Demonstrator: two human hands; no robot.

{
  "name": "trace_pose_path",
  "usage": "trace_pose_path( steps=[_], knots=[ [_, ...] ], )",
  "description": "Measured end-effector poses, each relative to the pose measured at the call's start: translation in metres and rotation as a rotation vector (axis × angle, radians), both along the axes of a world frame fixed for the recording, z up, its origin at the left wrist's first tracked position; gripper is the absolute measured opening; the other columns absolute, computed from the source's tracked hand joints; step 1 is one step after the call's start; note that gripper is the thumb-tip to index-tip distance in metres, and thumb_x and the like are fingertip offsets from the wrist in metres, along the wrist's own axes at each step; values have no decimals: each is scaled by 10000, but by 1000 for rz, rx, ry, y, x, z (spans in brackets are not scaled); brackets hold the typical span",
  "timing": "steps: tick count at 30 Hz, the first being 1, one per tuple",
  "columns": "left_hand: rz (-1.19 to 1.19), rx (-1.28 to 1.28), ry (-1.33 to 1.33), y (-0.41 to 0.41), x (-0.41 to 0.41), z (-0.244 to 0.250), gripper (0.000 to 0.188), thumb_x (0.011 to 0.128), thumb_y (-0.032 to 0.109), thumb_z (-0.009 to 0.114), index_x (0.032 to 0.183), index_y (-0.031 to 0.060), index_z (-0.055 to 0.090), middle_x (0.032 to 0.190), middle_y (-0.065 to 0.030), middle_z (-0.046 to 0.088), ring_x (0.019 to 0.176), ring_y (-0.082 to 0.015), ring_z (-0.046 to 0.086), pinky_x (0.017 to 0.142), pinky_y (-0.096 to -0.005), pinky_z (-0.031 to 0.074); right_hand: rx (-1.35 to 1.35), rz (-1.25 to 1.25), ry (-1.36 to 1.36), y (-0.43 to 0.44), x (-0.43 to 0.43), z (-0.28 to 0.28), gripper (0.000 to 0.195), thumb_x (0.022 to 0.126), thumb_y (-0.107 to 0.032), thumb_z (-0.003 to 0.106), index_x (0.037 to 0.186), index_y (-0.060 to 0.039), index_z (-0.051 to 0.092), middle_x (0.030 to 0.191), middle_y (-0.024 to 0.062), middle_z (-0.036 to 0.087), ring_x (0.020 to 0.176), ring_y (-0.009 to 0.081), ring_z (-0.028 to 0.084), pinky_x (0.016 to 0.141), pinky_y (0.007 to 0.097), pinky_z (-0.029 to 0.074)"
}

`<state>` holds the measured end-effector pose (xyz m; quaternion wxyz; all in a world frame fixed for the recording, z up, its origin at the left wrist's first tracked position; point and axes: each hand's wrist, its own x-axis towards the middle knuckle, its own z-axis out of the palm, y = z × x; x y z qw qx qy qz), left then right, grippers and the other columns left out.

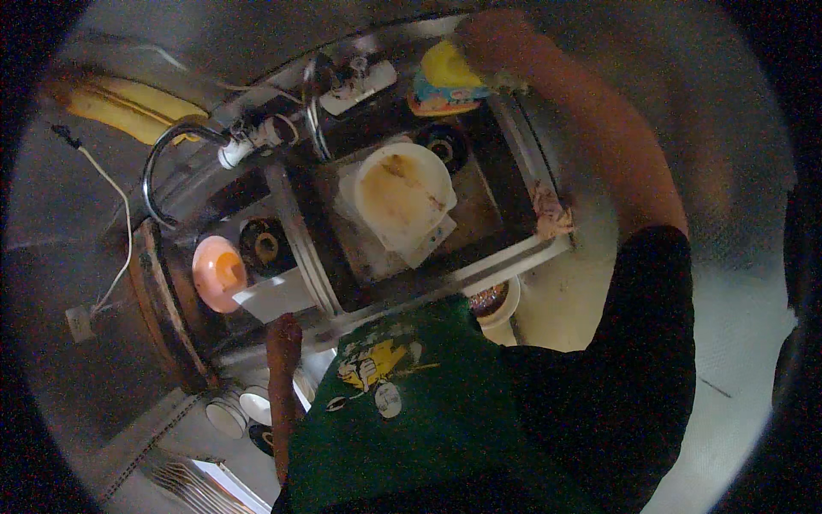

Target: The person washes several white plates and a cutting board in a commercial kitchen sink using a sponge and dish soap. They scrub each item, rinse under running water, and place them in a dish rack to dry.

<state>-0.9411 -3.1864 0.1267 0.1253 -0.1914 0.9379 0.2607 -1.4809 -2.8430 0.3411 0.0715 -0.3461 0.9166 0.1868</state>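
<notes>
My right hand (488, 45) reaches to the far right corner of a double-basin metal sink (302, 238). It is blurred and touches or nearly touches a yellow item (444, 64), which sits on a blue and orange packet (443, 97). At the near edge of the left basin, my left hand (286, 327) has its fingers bent, against the lower edge of a pale flat sheet-like piece (276, 299); its grip is unclear. A white tub (403, 186) with brown stains inside stands in the right basin, over pale flat pieces (417, 250).
Curved metal faucets (173, 144) rise along the back edge. The left basin holds a pink bowl (209, 283) with an orange item inside, near a black drain (266, 247). A bucket (501, 305) with dark contents stands below. White cups (228, 417) sit lower left.
</notes>
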Motion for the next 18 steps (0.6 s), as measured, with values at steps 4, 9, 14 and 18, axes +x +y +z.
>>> trace_pose_path(
  steps=[4, 9, 14, 18],
  knots=[
    [285, 91, -11, 20, 5, 27, 270, 865, 98, 584, 1127, 35, 581, 1009, -146, 647, 923, -249, 631, 823, -338, 490, -63, -45, 168, -36, -39, -35, 393, 795, -298, 629, 1124, -85, 606, 1045, 171, 643, 920, 338, 648, 737, 446, 546],
    [565, 373, -99, 10, 45, -5, 284, 859, 98, 596, 1136, 35, 580, 1021, -128, 656, 927, -225, 635, 806, -320, 495, -195, -132, 267, -51, -60, -58, 415, 804, -324, 628, 1146, -91, 594, 1057, 175, 640, 937, 342, 642, 750, 442, 544],
    [692, 463, -19, 11, 62, -29, 308, 854, 95, 601, 1156, 39, 577, 1043, -135, 663, 953, -226, 640, 833, -325, 496, -589, -147, 189, -35, -41, -58, 437, 814, -350, 626, 1168, -96, 582, 1069, 178, 637, 954, 345, 636, 764, 437, 541],
    [407, 124, -227, 15, 10, 8, 326, 858, 118, 603, 1173, 39, 574, 1082, -150, 655, 991, -255, 636, 870, -347, 486, -325, 100, -142, -47, -33, -160, 462, 832, -407, 605, 1179, -103, 577, 1092, 202, 619, 985, 367, 614, 808, 432, 524]
  ],
)
